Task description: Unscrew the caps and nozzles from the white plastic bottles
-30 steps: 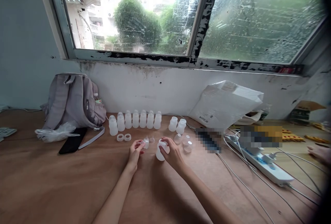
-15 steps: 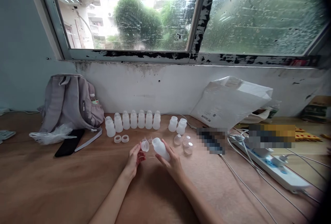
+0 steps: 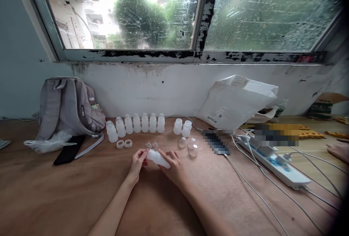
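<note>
My right hand (image 3: 174, 167) is closed around a frosted white baby bottle (image 3: 159, 159), which lies tilted with its mouth toward the left. At that mouth my left hand (image 3: 138, 161) pinches the collar ring with its nipple, mostly hidden by the fingers; the ring meets the bottle neck. Just beyond the hands stand two clear nipples (image 3: 155, 144). Two white collar rings (image 3: 128, 143) lie to the left. Several capped bottles (image 3: 136, 123) form a row behind. Two open bottles (image 3: 187, 129) stand to the right, with three clear caps (image 3: 193, 150) in front.
On the left are a grey backpack (image 3: 65, 105), a crumpled plastic bag (image 3: 49, 141) and a black flat item (image 3: 68, 152). A white plastic bag (image 3: 234, 101), a blurred phone (image 3: 218, 143), cables and a power strip (image 3: 289, 174) occupy the right. Another person's hand (image 3: 338, 151) shows at the right edge.
The collar ring in my left hand and the bottle in my right hand were apart; now they meet. The bottle has tilted further over. Another person's hand has appeared at the right.
</note>
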`<control>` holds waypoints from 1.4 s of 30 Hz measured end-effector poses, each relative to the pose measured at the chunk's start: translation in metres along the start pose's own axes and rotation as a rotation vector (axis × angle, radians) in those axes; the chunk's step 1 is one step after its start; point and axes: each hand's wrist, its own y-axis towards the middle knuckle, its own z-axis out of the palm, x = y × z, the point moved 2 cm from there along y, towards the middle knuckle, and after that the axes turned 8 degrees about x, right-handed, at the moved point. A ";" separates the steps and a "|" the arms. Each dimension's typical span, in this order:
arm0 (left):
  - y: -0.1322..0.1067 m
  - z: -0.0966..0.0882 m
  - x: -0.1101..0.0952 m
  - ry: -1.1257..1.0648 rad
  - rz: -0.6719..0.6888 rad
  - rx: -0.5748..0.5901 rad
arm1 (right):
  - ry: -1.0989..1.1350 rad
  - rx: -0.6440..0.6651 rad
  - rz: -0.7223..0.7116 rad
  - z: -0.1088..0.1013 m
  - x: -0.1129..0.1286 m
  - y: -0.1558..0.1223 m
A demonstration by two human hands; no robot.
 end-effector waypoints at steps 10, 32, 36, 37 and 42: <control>-0.001 0.002 -0.001 -0.005 -0.019 0.010 | -0.072 0.002 -0.019 -0.003 0.000 -0.001; -0.003 0.000 -0.008 -0.067 -0.007 0.061 | 0.120 0.041 -0.003 -0.001 0.002 -0.002; -0.003 0.001 -0.010 -0.100 0.022 0.088 | 0.156 0.090 0.030 0.000 0.004 -0.004; -0.003 0.001 -0.010 -0.106 0.034 0.082 | 0.156 0.092 0.036 0.000 0.004 -0.004; -0.002 0.000 -0.009 -0.066 0.077 0.040 | 0.144 0.080 0.037 0.002 0.005 -0.005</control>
